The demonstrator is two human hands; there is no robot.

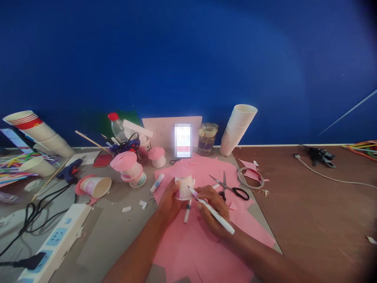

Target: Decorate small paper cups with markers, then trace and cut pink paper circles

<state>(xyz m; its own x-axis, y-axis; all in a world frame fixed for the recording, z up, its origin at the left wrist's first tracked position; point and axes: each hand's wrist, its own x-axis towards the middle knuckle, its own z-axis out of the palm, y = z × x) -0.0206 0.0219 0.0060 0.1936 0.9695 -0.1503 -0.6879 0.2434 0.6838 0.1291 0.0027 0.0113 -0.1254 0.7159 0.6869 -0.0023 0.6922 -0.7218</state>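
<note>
A white paper cup with faint pink marks is gripped in my left hand, its wide rim facing down. My right hand is closed around a white marker, whose tip points at the cup's side, very near or touching it; I cannot tell which. Pink paper sheets lie under both hands. Below the cup rests a white marker with a green band. Open black-handled scissors lie right of my right hand, and a small glue bottle lies to the left.
Pink-and-white cup pieces stand at left beside a tipped cup. A lit phone, a glass jar and stacked paper cups line the back. A tape roll lies right; a power strip and glue gun are left.
</note>
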